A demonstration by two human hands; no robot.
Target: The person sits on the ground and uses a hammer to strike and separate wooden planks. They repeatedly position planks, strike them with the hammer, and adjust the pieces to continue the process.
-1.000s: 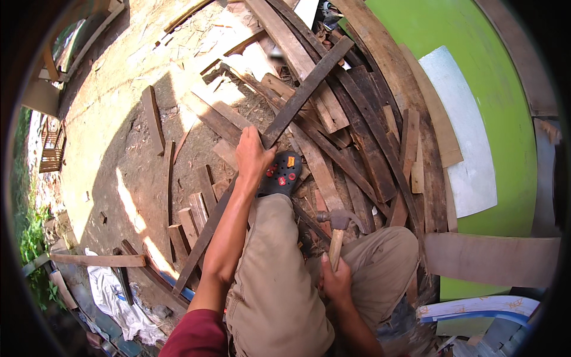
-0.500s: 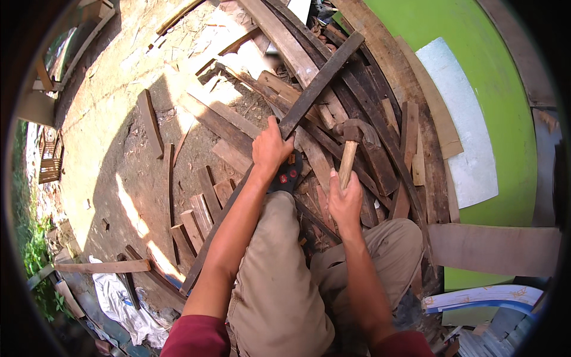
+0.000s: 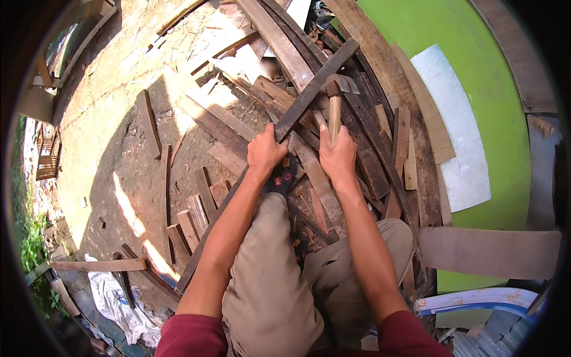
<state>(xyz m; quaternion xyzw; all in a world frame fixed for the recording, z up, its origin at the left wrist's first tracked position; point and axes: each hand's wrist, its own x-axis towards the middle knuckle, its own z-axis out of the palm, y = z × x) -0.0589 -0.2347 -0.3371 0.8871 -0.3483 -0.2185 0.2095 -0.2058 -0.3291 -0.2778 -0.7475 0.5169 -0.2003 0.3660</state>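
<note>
My left hand (image 3: 266, 153) is closed around a long dark wooden batten (image 3: 318, 86). The batten slants from the upper right down past my left knee, and a dark strip beside my forearm appears to be its lower end. In my right hand (image 3: 339, 156) is a hammer (image 3: 335, 113) with a pale wooden handle and a rusty head. A broad, flat metal part of the head points right. The head is raised close to the right side of the batten; whether they touch I cannot tell. Below my left hand shows a black sandal (image 3: 286, 172) with red marks.
Heaped planks (image 3: 375, 160) lie ahead and to the right. Short wood offcuts (image 3: 187, 226) lie on the ground at left. A green panel (image 3: 505, 178) with a white sheet (image 3: 455, 125) on it stands at right. A white sack (image 3: 116, 297) lies at lower left.
My right hand has moved up and forward with the hammer, bringing its head closer to the batten. My left hand still holds the batten, with only a slight shift.
</note>
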